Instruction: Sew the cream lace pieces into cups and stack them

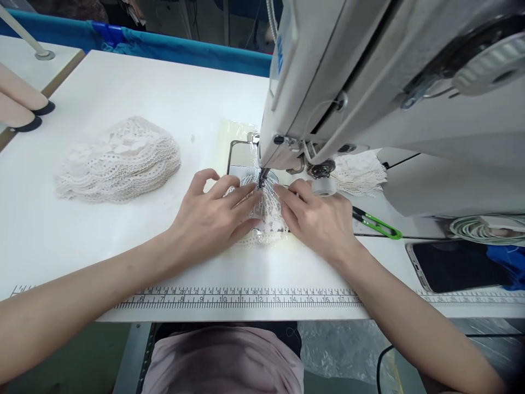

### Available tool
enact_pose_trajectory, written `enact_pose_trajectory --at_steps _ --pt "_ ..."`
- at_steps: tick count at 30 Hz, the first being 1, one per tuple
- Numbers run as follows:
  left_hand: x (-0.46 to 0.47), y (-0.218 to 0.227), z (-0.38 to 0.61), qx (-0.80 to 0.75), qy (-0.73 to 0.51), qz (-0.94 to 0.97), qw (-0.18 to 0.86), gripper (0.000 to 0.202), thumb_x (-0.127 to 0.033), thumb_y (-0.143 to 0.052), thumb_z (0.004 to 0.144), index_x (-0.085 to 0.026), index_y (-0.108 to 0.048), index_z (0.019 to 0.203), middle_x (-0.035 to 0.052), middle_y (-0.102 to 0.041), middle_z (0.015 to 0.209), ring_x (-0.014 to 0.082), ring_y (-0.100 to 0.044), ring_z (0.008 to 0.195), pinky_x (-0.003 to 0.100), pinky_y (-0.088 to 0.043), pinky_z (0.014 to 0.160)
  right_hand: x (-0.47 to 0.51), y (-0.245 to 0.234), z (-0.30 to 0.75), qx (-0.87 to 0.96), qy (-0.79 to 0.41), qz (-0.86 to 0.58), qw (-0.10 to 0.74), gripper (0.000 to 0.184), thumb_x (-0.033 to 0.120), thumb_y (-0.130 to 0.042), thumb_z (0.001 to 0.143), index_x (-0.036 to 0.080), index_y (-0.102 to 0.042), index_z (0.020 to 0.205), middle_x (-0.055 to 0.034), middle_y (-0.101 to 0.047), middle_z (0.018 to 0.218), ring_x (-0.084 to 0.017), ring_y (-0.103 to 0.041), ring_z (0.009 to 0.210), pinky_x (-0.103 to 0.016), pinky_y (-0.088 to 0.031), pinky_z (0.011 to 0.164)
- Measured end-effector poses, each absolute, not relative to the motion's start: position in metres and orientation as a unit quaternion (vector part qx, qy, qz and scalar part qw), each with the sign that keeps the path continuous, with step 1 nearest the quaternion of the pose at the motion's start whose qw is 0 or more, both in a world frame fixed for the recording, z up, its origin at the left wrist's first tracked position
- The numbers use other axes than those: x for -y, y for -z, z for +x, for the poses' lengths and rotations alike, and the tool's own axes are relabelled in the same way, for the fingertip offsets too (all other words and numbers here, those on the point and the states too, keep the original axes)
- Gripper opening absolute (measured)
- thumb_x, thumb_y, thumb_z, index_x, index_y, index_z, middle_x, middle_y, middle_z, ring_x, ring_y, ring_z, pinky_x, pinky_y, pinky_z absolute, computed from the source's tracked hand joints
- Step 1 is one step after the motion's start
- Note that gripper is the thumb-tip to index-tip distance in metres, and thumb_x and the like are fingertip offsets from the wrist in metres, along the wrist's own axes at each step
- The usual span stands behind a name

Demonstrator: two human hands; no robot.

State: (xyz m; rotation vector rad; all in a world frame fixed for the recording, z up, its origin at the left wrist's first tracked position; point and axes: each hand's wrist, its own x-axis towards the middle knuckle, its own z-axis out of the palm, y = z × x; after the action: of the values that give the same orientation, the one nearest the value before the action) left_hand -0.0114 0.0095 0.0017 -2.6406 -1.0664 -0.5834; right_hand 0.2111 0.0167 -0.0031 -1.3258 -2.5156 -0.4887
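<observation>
A gathered piece of white eyelet lace fabric (270,210) lies under the presser foot (263,176) of a white sewing machine (303,82). From the left, my left hand (215,210) grips the lace between fingertips and thumb, close beside the foot; its index and middle fingers reach the folds. On the other side, my right hand (318,216) has its fingers closed on the lace's right edge. The folds fan out from the foot toward me. My fingers partly cover the fabric and the metal needle plate (241,156).
A pile of white lace pieces (123,161) lies at left, more lace (359,172) behind my right hand. Green thread snips (377,223), a phone (455,266) and a coiled cord (484,230) are at right. A printed ruler (246,298) runs along the front edge.
</observation>
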Motion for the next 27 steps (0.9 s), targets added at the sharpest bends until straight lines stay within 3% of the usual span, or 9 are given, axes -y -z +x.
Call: enact_pose_trajectory --at_steps 4,8,11,16,19,23,25,27 --pt "0.001 -0.023 -0.018 0.342 0.113 -0.932 0.043 0.024 -0.039 -0.058 0.093 -0.017 -0.067 0.097 0.0053 -0.071 0.099 0.0195 -0.064 0.074 0.036 -0.043 0.068 -0.012 -0.018 0.217 0.900 -0.060 -0.417 0.116 0.022 0.033 -0.058 0.091 0.020 -0.072 0.101 -0.0028 -0.070 0.102 -0.010 -0.055 0.063 -0.025 -0.031 0.051" --pt "0.009 -0.029 -0.020 0.321 0.037 -0.946 -0.022 0.012 -0.028 -0.059 0.089 -0.017 -0.063 0.087 0.0046 -0.066 0.099 0.0118 -0.055 0.057 0.031 -0.041 0.058 -0.011 -0.029 0.222 0.893 -0.231 -0.382 0.062 0.008 0.026 -0.064 0.089 0.022 -0.068 0.095 -0.0004 -0.065 0.110 -0.010 -0.058 0.071 -0.024 -0.038 0.059" --pt "0.013 -0.028 -0.017 0.367 0.056 -0.927 -0.057 0.018 -0.019 -0.045 0.094 -0.017 -0.061 0.086 0.0036 -0.064 0.088 0.0099 -0.052 0.052 0.027 -0.036 0.050 -0.013 -0.026 0.224 0.875 -0.265 -0.395 0.092 0.011 0.021 -0.057 0.093 0.021 -0.066 0.088 -0.0005 -0.066 0.100 -0.011 -0.059 0.074 -0.025 -0.040 0.063" --pt "0.007 -0.037 -0.017 0.483 0.092 -0.850 -0.189 0.023 -0.031 -0.034 0.101 -0.020 -0.054 0.099 -0.0020 -0.063 0.070 0.0122 -0.056 0.052 0.023 -0.036 0.047 -0.013 -0.024 0.223 0.786 -0.385 -0.450 0.175 0.015 0.028 -0.048 0.098 0.021 -0.061 0.094 0.0043 -0.064 0.068 -0.010 -0.059 0.058 -0.024 -0.043 0.061" --pt "-0.005 -0.040 -0.017 0.486 0.086 -0.841 -0.223 0.021 -0.036 -0.039 0.099 -0.020 -0.052 0.102 -0.0012 -0.065 0.073 0.0141 -0.060 0.059 0.023 -0.040 0.051 -0.013 -0.022 0.221 0.804 -0.343 -0.445 0.194 0.020 0.037 -0.061 0.091 0.019 -0.065 0.100 -0.0007 -0.069 0.084 -0.013 -0.061 0.068 -0.025 -0.044 0.060" --pt "-0.026 -0.039 -0.010 0.455 0.063 -0.865 -0.201 0.029 -0.036 -0.052 0.090 -0.020 -0.058 0.114 0.0018 -0.066 0.081 0.0164 -0.062 0.067 0.024 -0.040 0.054 -0.013 -0.010 0.217 0.859 -0.152 -0.431 0.229 0.016 0.024 -0.059 0.092 0.019 -0.073 0.097 -0.0037 -0.068 0.089 -0.014 -0.060 0.070 -0.026 -0.038 0.056" --pt "-0.037 -0.039 -0.005 0.447 0.055 -0.866 -0.216 0.021 -0.033 -0.051 0.090 -0.020 -0.064 0.100 0.0000 -0.062 0.072 0.0143 -0.058 0.061 0.023 -0.037 0.052 -0.014 -0.004 0.216 0.848 -0.070 -0.436 0.292 0.023 0.020 -0.053 0.095 0.021 -0.075 0.098 -0.0046 -0.069 0.092 -0.015 -0.061 0.073 -0.025 -0.036 0.055" --pt "-0.048 -0.040 -0.003 0.445 0.046 -0.861 -0.240 0.024 -0.034 -0.051 0.088 -0.019 -0.061 0.073 -0.0020 -0.051 0.057 0.0113 -0.047 0.051 0.024 -0.031 0.048 -0.016 0.001 0.214 0.831 -0.027 -0.436 0.344 0.024 0.023 -0.052 0.096 0.022 -0.075 0.103 -0.0039 -0.069 0.092 -0.014 -0.061 0.071 -0.025 -0.034 0.053"
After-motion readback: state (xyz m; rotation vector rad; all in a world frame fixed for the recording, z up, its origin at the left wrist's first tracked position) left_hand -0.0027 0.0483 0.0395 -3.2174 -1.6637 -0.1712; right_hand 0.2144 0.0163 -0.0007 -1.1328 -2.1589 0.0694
